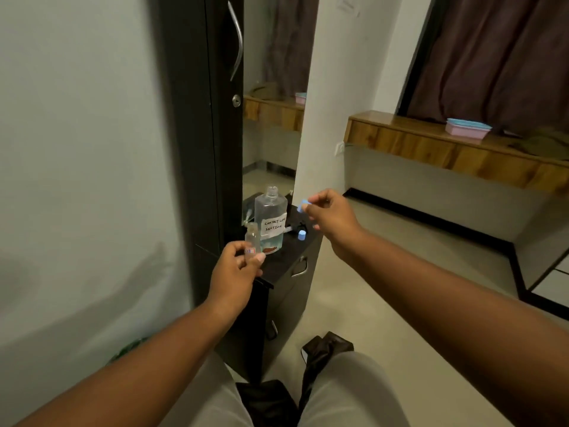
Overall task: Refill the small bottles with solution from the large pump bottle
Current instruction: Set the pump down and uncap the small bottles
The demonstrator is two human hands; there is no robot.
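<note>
A large clear bottle (270, 219) stands uncapped on the black drawer unit (286, 272); it carries a handwritten "contact lens solution" label and a little bluish liquid at the bottom. My left hand (237, 272) grips a small clear bottle (252, 238), open at the top and upright, just left of the large one. To the right and slightly above the unit, my right hand (331, 221) pinches a small blue cap (303, 205) at its fingertips. A second blue cap (302, 234) rests on the unit's top beside a dark pump part (297, 225).
A tall dark cabinet with a metal handle (236, 41) and a mirror (274, 103) rise behind the unit. Wooden ledge (431, 143) at the right holds a pink and blue box (468, 128). My knees and a dark seat (323, 352) are below.
</note>
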